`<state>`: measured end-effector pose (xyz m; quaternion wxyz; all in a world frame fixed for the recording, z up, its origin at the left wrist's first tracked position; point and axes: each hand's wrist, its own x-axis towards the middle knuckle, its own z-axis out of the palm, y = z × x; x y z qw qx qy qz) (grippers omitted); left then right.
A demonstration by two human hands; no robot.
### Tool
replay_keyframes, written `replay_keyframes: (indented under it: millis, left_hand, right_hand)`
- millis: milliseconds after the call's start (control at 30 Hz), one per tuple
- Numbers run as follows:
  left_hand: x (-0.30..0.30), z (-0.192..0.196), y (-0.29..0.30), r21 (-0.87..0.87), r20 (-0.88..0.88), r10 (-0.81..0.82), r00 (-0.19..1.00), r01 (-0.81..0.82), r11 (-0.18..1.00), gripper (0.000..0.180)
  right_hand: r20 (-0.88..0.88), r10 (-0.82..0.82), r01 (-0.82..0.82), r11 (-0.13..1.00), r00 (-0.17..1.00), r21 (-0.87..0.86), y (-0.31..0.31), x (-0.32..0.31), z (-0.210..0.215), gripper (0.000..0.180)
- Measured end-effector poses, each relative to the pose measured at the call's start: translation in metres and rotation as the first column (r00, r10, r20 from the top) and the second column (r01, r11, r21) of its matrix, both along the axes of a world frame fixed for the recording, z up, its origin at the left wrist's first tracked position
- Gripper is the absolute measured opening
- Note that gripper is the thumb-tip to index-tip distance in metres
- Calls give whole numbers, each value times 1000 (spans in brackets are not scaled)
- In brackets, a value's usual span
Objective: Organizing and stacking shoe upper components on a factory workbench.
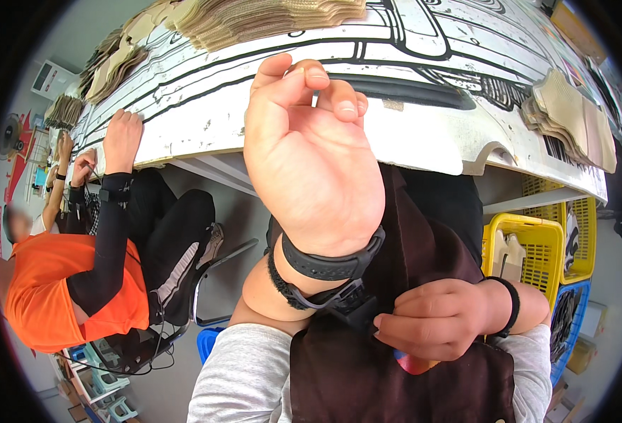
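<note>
My left hand (318, 158) is raised in front of the table edge, palm toward me. Its fingers are loosely curled and apart, with nothing in them. Around that wrist sit a black watch-like band (332, 261) and, below it, a black wrist strap (293, 296) with a dark block-shaped part. My right hand (434, 321) is lower, in front of my dark apron (424, 240). Its fingers are bent, with the tips at the dark part of the strap; the exact grip is partly hidden. A black band (508, 303) circles my right wrist.
Stacks of beige knitted pieces (269, 21) lie on the white table (198, 127) with black line drawings; another beige stack (572, 116) rests at the right corner. Yellow baskets (537, 243) and a blue crate (572, 317) stand at right. A person in orange (85, 292) sits at left.
</note>
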<state>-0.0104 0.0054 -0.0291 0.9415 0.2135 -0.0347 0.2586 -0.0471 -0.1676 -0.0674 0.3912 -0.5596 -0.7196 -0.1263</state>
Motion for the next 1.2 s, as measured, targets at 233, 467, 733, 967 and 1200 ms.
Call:
replay_keyframes:
  millis: [233, 467, 733, 967, 1200]
  left_hand:
    - [-4, 0, 10, -25, 29, -51, 998, 52, 998, 12]
    - [-8, 1, 15, -53, 67, -61, 996, 65, 996, 9]
    - [-9, 4, 15, -34, 107, -108, 988, 112, 993, 9]
    - [-14, 7, 19, -17, 120, -114, 986, 117, 993, 10]
    - [-23, 24, 27, -10, 182, -145, 973, 149, 989, 8]
  right_hand:
    - [-226, -83, 77, 996, 971, -32, -17, 14, 6, 23]
    - [-570, -238, 176, 971, 786, -164, -40, 16, 12, 24]
    - [-244, -416, 357, 900, 876, -252, -54, 24, 32, 24]
    - [115, -792, 799, 585, 600, -138, -61, 8, 34, 31]
    - [175, -893, 901, 376, 415, -216, -88, 7, 44, 21]
